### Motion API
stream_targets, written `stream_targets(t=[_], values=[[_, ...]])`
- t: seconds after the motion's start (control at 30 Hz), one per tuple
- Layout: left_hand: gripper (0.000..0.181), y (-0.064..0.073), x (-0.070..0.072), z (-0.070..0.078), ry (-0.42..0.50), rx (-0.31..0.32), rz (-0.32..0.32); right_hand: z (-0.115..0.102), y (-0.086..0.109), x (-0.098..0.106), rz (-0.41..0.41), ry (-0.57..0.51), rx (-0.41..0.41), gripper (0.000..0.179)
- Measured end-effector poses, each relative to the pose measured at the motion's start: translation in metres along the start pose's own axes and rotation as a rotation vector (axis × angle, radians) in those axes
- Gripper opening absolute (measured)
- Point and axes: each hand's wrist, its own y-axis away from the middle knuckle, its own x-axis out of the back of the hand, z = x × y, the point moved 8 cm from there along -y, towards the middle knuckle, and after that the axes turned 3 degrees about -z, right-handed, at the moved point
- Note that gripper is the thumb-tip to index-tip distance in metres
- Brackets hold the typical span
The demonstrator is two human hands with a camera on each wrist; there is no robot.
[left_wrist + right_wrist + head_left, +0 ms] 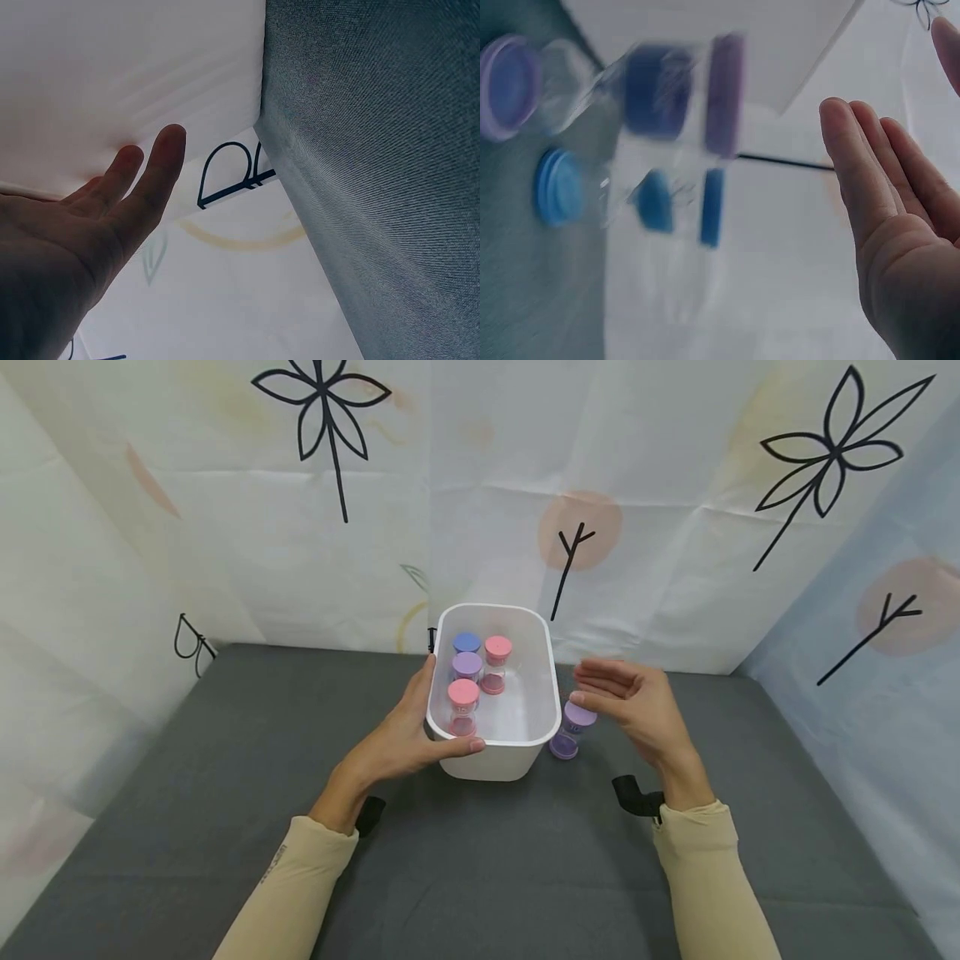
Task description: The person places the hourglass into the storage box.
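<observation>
Four jars [462, 694] in a white tub [495, 763]; left hand [401, 735] touches it, fingers straight; right hand [636, 703], uncurled, empty, beside a purple-lidded jar [573, 727].

A grey table [487, 877] bears a white bin [491, 763], a purple-capped jar [567, 740] and a blue-capped jar [656, 202].

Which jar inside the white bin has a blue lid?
The back-left jar in the bin; the others inside have one purple lid and two pink lids.

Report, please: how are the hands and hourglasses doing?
Left hand against white tub. Right hand empty, purple hourglass and blue hourglass nearby, outside tub. Four hourglasses inside. Nothing obviously in the way.
</observation>
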Motion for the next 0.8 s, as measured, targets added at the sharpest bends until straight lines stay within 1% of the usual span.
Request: stream_targets(t=[0.1, 0.17, 0.27, 0.33, 0.5, 0.63, 0.8], values=[[0.124, 0.001, 0.001, 0.007, 0.014, 0.004, 0.000, 0.009, 0.006, 0.011, 0.015, -0.026, -0.002, 0.058], [0.124, 0.003, 0.002, 0.017, 0.028, 0.009, -0.004, 0.013, 0.008, 0.015, 0.012, -0.032, -0.002, 0.059], [0.123, 0.006, 0.005, 0.031, 0.049, 0.020, -0.016, 0.018, 0.008, 0.018, 0.006, 0.014, -0.012, 0.059], [0.122, 0.005, 0.005, 0.027, 0.038, 0.008, -0.013, 0.022, 0.007, 0.019, -0.001, 0.043, -0.036, 0.058], [0.123, 0.000, 0.002, 0.003, 0.012, -0.022, 0.006, 0.034, 0.006, 0.021, -0.040, 0.147, -0.122, 0.059], [0.125, 0.000, 0.002, 0.002, 0.008, -0.017, 0.005, 0.045, 0.003, 0.019, -0.094, 0.179, -0.157, 0.061], [0.124, 0.000, 0.001, 0.002, 0.005, -0.016, 0.002, 0.055, 0.002, 0.017, -0.140, 0.164, -0.166, 0.061]])
